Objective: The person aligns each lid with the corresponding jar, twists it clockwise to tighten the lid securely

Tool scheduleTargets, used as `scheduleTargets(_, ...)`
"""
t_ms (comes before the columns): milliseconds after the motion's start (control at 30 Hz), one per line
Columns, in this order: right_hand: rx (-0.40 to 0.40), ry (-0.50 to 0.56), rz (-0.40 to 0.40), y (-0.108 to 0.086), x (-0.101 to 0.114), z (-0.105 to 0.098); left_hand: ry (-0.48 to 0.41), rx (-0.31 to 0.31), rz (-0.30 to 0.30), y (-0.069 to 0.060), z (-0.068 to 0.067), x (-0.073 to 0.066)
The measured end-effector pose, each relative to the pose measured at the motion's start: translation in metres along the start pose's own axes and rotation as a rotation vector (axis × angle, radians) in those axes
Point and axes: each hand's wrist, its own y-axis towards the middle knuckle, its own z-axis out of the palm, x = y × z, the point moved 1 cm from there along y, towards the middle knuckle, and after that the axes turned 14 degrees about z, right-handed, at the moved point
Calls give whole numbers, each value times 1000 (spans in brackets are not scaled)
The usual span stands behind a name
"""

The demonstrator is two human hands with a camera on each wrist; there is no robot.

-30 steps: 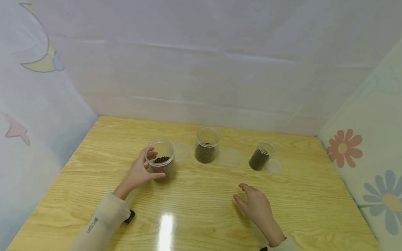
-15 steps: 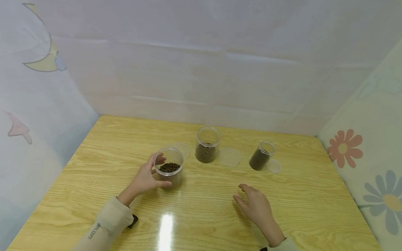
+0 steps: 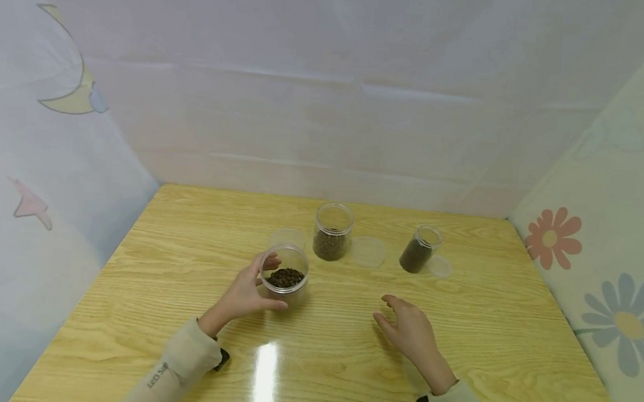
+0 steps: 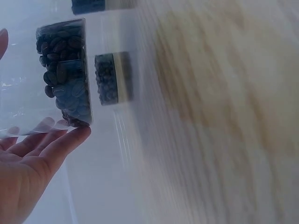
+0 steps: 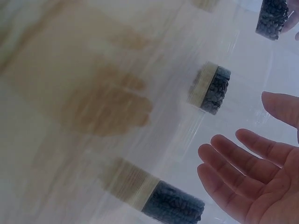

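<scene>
My left hand grips a clear open jar from its left side, thumb in front and fingers behind. Dark brown coffee beans fill its lower part in the left wrist view. It is held upright above the table, apart from its reflection. My right hand hovers over the right half of the table, fingers relaxed and slightly bent, holding nothing. Farther back stands a second open jar of dark beans. To its right is a narrower jar with dark contents, nearest my right hand.
A flat translucent lid lies behind the held jar. Another round lid rests right of the middle jar, and a smaller lid beside the narrow jar. Patterned cloth walls in the back and sides of the glossy wooden table.
My left hand has carried the jar of coffee beans to the right and nearer to me, uncovering more of the lid behind it. My right hand stays where it was.
</scene>
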Motion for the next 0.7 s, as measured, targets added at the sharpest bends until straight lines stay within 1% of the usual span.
scheduleTargets(233, 0, 13, -7, 3, 0, 0, -45, 67, 34, 3, 15, -4)
scheduleTargets(400, 23, 15, -18, 5, 1, 0, -49, 120, 67, 4, 27, -6)
scheduleTargets(567, 22, -6, -52, 9, 3, 0, -78, 158, 76, 4, 34, -10)
scheduleTargets(700, 25, -17, -64, 14, 4, 1, -77, 184, 76, 3, 38, -9)
